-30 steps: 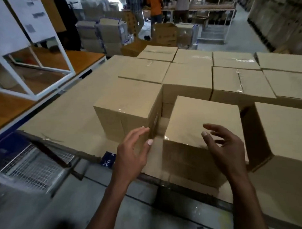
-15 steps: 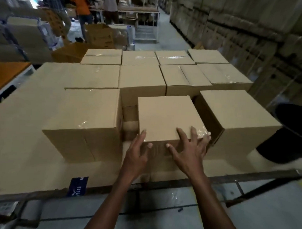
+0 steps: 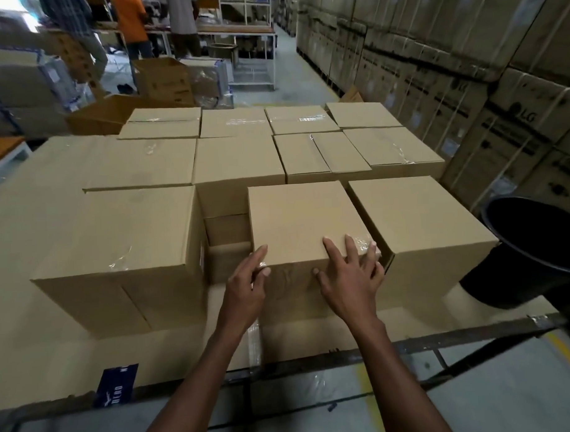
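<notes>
A sealed brown cardboard box (image 3: 303,221) stands in the front row of boxes on a cardboard-covered platform (image 3: 39,353). My left hand (image 3: 244,291) touches its near left corner, fingers stretched along the left edge and thumb on the front face. My right hand (image 3: 350,278) lies over its near right corner, fingers spread flat on the taped top and thumb against the front. The box rests on the platform.
A larger box (image 3: 122,234) stands to the left across a gap, another box (image 3: 413,217) close on the right. Several more boxes (image 3: 236,159) fill the rows behind. A black bin (image 3: 537,249) sits at the right, tall stacked cartons (image 3: 466,80) behind it. People (image 3: 131,24) stand far back.
My hands have come from hovering in front of the box to resting on its near corners. The view has swung right, bringing the black bin and carton wall into sight.
</notes>
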The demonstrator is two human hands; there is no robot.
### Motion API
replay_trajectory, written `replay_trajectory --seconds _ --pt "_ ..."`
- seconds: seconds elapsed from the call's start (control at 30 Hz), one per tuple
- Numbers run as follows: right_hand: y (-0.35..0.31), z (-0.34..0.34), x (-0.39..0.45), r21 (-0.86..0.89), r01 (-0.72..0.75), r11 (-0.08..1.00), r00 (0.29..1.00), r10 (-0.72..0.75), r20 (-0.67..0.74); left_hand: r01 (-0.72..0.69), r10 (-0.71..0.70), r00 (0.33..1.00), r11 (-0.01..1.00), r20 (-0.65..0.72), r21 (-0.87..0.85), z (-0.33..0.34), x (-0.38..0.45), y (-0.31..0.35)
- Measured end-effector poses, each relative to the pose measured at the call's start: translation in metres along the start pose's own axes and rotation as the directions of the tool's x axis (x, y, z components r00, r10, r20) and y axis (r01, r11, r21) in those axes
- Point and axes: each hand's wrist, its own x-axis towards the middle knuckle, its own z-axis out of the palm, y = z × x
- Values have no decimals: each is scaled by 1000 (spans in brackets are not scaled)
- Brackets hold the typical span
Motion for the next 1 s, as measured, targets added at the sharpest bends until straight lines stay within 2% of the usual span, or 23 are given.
replay_trajectory --seconds 0.47,0.63,0.77,0.87,1.0 --pt "7 -7 -5 20 -50 999 999 50 7 -9 8 1000 1000 22 24 10 -3 7" --pt "1 -17 -4 202 -29 979 1000 27 14 59 -62 997 997 53 50 4 -6 16" --pt "-36 -22 2 447 76 891 997 -67 -36 12 -3 998 991 -68 135 -32 -11 30" --pt "-76 -20 5 507 167 845 985 -115 -132 28 -4 986 989 -165 144 -77 -13 35" --pt "-135 -14 5 641 246 727 969 -209 -135 53 -13 960 990 -279 134 -141 -16 27"
